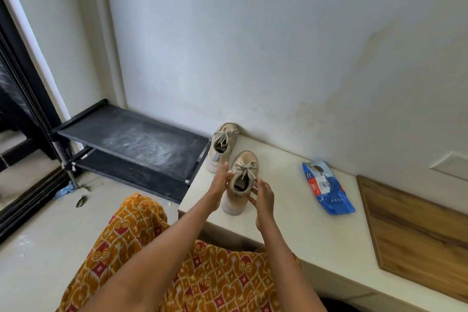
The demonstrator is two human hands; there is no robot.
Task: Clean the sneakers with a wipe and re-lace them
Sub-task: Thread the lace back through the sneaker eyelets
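Both hands on the near beige lace-up sneaker (240, 182) atop the pale bench (304, 223): left hand (219, 185) and right hand (262, 194) cupping its sides, fingers loosely spread. Still laced; probably unlacing first. Blue plastic wipe packet (326, 187) unopened nearby, second beige sneaker (222, 145) behind.

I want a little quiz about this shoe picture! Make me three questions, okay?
1. True or false: both sneakers have their laces in.
2. What lies to the right of the sneakers? A) a blue wipes packet B) a brush C) a sock
3. Which sneaker are the hands at?

Key
1. True: the near sneaker and the far sneaker are both laced.
2. A: the blue wipes packet lies on the white ledge.
3. The near one; the left hand and right hand are at its sides.
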